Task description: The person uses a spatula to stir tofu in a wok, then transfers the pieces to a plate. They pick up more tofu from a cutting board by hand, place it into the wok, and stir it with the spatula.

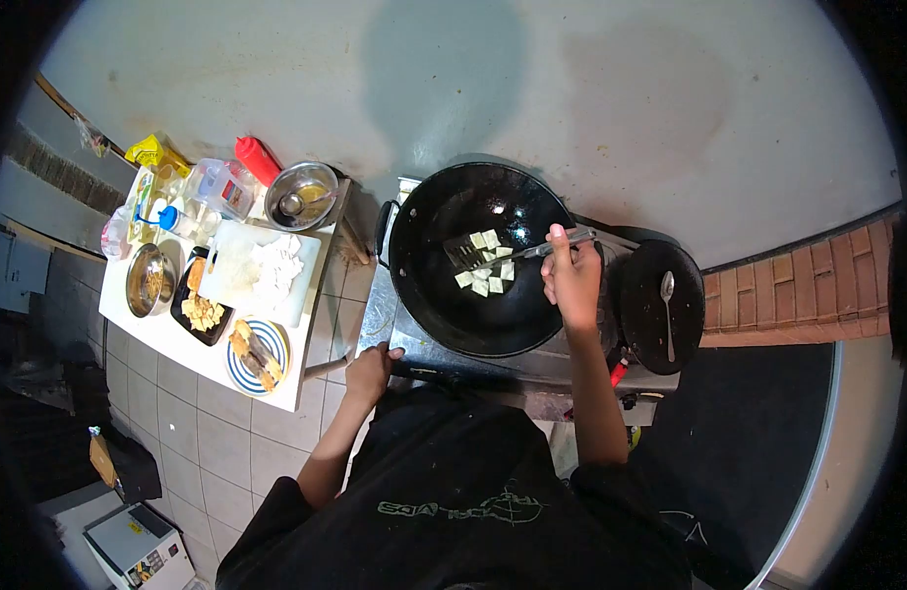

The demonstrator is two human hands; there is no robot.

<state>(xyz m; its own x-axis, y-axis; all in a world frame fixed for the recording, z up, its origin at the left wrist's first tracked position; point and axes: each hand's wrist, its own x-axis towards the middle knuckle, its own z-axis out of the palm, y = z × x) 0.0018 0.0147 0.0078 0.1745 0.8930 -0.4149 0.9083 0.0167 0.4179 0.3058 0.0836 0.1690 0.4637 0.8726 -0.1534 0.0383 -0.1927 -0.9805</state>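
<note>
a grey, stained surface (276, 88) is filling the top of the view, with brick (798, 295) edging it at the right and pale floor tiles (178, 423) lying at lower left. a white table (149, 331) is carrying a cutting board (232, 270), bowls and plates, just beside a steel stove (375, 315). a black wok (478, 324) is sitting on the stove, with a dark lid (635, 315) to its right. the right hand (574, 280) is gripping a spatula (468, 253), fingers wrapped round its handle, the blade among tofu cubes (485, 285) in the wok. the left hand (370, 372) is resting at the stove's front edge, fingers curled; whether it is gripping anything cannot be told.
</note>
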